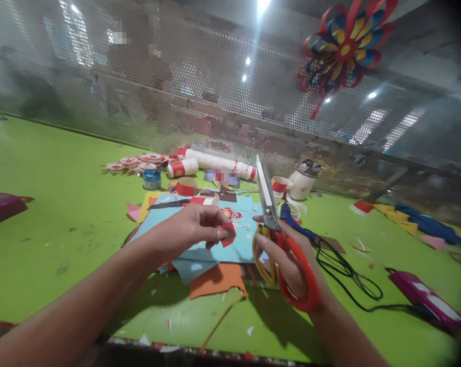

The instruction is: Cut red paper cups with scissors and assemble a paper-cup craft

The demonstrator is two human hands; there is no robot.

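My left hand [198,227] pinches a small red paper piece [229,235] between thumb and fingers, above a stack of light blue paper sheets [203,254]. To its right, my right hand [291,262] has its fingers through the handles of a pair of scissors [269,210], one loop red and the other yellow. The blades point upward, close together and apart from the red paper. Behind my left hand, a dark knife-like tool [168,204] and small red-and-white cutouts [232,214] lie on the blue sheets. Orange paper [219,280] sticks out at the front.
A blue glue gun [289,216] lies just behind my right hand, its black cord running to a purple power strip [425,298]. White-and-red paper tubes [219,163], a blue jar [151,179] and a white container [304,181] stand behind. A perforated screen [215,86] closes the green table's back.
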